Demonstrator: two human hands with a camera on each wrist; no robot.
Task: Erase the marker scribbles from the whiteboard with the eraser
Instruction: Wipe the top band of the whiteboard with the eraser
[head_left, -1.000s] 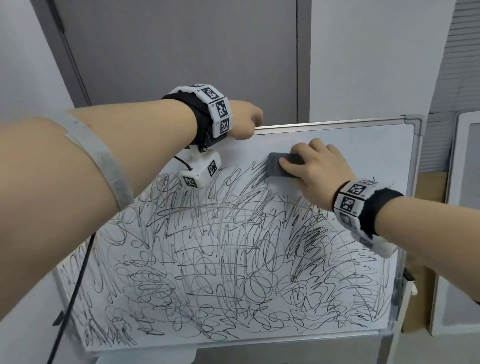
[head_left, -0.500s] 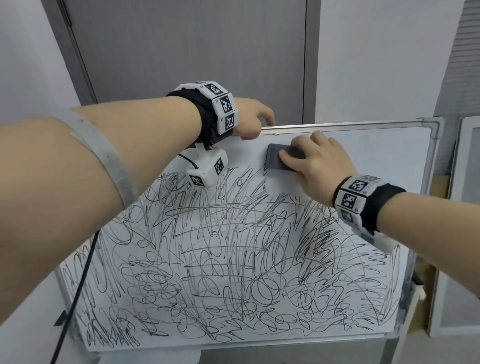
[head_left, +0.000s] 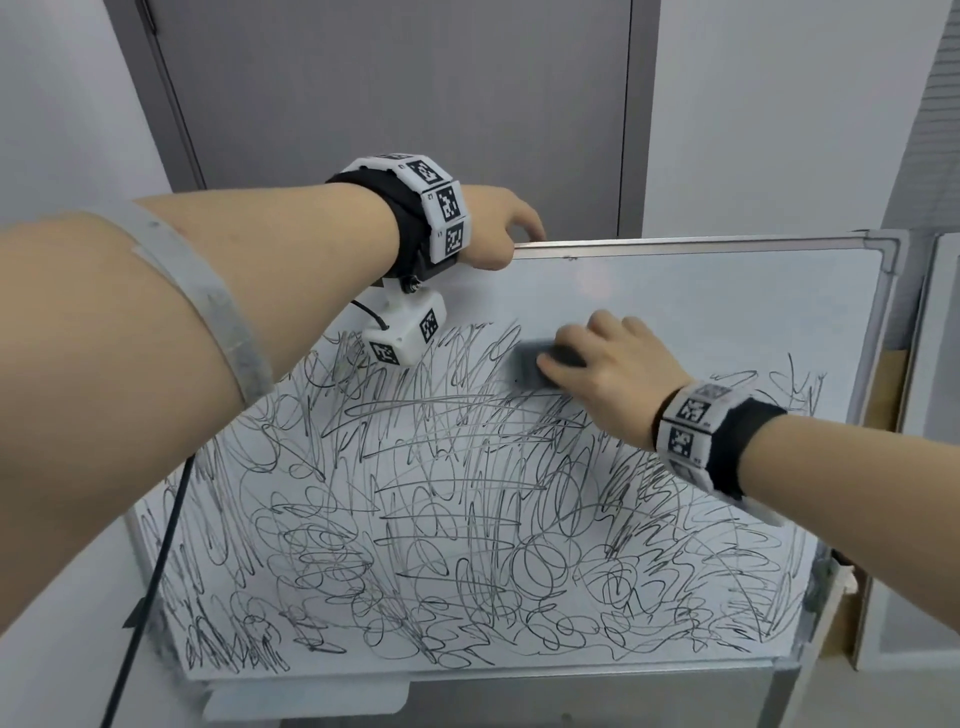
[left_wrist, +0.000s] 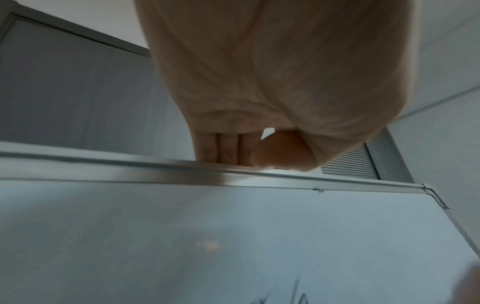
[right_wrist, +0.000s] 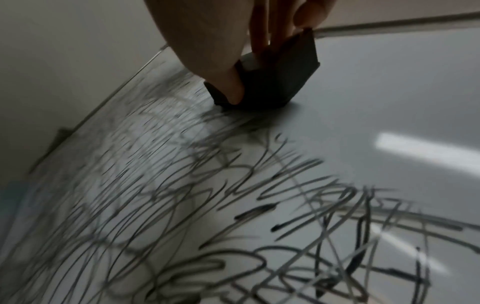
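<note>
One whiteboard (head_left: 675, 291), one eraser (head_left: 530, 364), two hands, two wrist cameras.

Head view looks down over the whiteboard (head_left: 675, 312); 2 wrist views sit close (sharing its surface).

Black wristbands (head_left: 410, 223) carry white tag-printed blocks; arms bare.

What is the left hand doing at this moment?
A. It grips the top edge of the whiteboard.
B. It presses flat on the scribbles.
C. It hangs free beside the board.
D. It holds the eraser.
A: the left hand curls over the whiteboard top frame.
</note>
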